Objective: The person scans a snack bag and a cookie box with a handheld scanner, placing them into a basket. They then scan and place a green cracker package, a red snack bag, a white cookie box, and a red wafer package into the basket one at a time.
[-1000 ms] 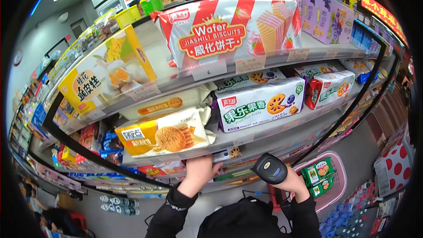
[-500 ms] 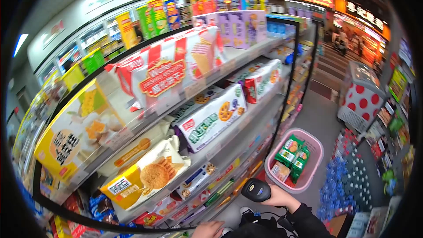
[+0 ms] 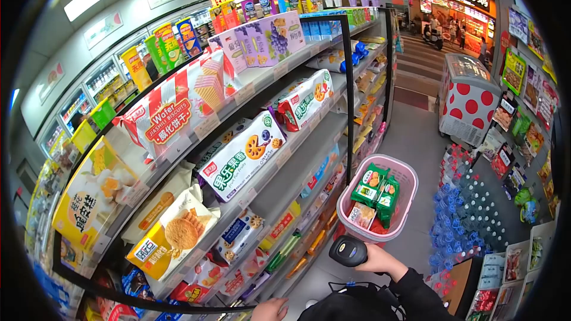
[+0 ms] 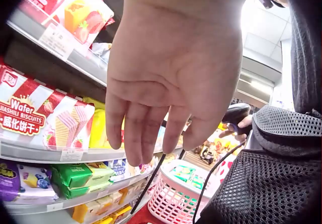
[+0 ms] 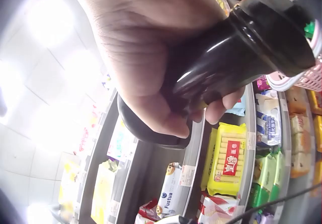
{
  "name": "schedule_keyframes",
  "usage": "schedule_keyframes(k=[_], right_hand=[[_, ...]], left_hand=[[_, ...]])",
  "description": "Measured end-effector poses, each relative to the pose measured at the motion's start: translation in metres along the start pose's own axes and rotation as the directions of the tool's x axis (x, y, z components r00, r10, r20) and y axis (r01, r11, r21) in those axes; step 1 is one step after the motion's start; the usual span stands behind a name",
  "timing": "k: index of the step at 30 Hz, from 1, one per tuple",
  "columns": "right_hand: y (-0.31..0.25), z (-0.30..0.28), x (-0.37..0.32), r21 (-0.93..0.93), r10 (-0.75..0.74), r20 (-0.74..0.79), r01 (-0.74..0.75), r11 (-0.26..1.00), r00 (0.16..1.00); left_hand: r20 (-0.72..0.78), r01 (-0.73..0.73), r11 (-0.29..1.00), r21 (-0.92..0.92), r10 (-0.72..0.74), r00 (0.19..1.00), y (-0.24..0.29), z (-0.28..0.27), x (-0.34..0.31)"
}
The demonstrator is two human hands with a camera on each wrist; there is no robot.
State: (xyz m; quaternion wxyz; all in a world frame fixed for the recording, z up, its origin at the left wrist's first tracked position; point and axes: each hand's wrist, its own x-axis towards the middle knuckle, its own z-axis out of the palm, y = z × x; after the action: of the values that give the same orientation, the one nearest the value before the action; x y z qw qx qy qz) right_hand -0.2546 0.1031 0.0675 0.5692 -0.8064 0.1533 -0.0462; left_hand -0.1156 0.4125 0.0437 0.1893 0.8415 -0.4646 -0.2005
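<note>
A black handheld barcode scanner (image 3: 347,252) is in my right hand (image 3: 379,260), just in front of the pink basket. In the right wrist view my fingers wrap round the scanner's glossy handle (image 5: 216,58). My left hand (image 3: 270,310) is low at the bottom edge of the head view, beside the shelves. Seen in the left wrist view, the palm of that left hand (image 4: 173,78) holds nothing and its fingers hang loosely downward. Green packets (image 3: 369,184) and a beige packet (image 3: 361,215) lie in the pink basket (image 3: 414,189) on the floor.
Shelves (image 3: 262,202) of biscuit packs run along my left, with a wafer bag (image 3: 169,119) on the upper tier. Bottled drinks (image 3: 452,226) stand on the floor at right. A red-dotted freezer (image 3: 470,107) is farther back. A dark cable (image 4: 204,183) hangs near the basket.
The head view has swung right, bringing the basket and street into fuller view. My left hand has come away from the shelf edge and dropped lower. The right hand still grips the scanner.
</note>
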Motion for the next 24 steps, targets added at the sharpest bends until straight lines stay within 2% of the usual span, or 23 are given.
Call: schedule_keyframes(k=[1, 3, 5, 7, 9, 11, 13, 15, 16, 21, 23, 24], right_hand=[[0.002, -0.007, -0.001, -0.012, -0.004, -0.006, 0.003, 1.000, 1.000], [0.012, -0.025, -0.008, 0.022, -0.018, -0.021, 0.018, 1.000, 1.000], [0.025, -0.048, -0.019, 0.051, -0.023, -0.042, 0.025, 0.998, 0.999], [0.040, -0.073, -0.034, 0.170, -0.027, -0.145, 0.051, 0.984, 0.989], [0.044, -0.105, -0.056, 0.119, 0.015, -0.163, 0.005, 0.993, 0.987], [0.063, -0.132, -0.077, 0.136, 0.058, -0.268, -0.022, 0.991, 0.962], [0.091, -0.156, -0.096, 0.140, 0.089, -0.295, -0.049, 0.989, 0.952], [0.112, -0.174, -0.114, 0.116, 0.112, -0.388, -0.072, 0.991, 0.915], [0.120, -0.180, -0.121, 0.126, 0.128, -0.426, -0.082, 0.989, 0.895], [0.150, -0.194, -0.144, 0.200, 0.257, -0.427, -0.187, 0.962, 0.867], [0.164, -0.191, -0.147, 0.224, 0.253, -0.485, -0.161, 0.961, 0.837], [0.163, -0.193, -0.148, 0.219, 0.280, -0.453, -0.199, 0.955, 0.846]], left_hand=[[-0.009, 0.013, 1.000, 0.008, -0.013, 1.000, 0.007, -0.001, 0.004], [0.067, 0.030, 0.998, 0.059, -0.034, 0.997, 0.021, 0.000, 0.015], [0.073, -0.002, 0.995, 0.095, -0.005, 0.997, 0.032, 0.012, 0.031], [0.092, -0.067, 0.991, 0.119, 0.056, 0.994, 0.049, 0.023, 0.049], [0.081, -0.059, 0.991, 0.116, 0.050, 0.995, 0.074, 0.036, 0.069], [0.102, -0.151, 0.984, 0.099, 0.141, 0.985, 0.095, 0.050, 0.093], [0.135, -0.156, 0.984, 0.083, 0.144, 0.980, 0.117, 0.062, 0.113], [0.177, -0.193, 0.980, 0.047, 0.182, 0.967, 0.139, 0.071, 0.133], [0.172, -0.208, 0.977, 0.042, 0.198, 0.965, 0.143, 0.079, 0.140], [0.261, -0.154, 0.987, 0.046, 0.137, 0.956, 0.171, 0.085, 0.155], [0.289, -0.139, 0.987, 0.076, 0.112, 0.951, 0.174, 0.087, 0.157], [0.295, -0.145, 0.986, 0.079, 0.116, 0.948, 0.172, 0.090, 0.158]])
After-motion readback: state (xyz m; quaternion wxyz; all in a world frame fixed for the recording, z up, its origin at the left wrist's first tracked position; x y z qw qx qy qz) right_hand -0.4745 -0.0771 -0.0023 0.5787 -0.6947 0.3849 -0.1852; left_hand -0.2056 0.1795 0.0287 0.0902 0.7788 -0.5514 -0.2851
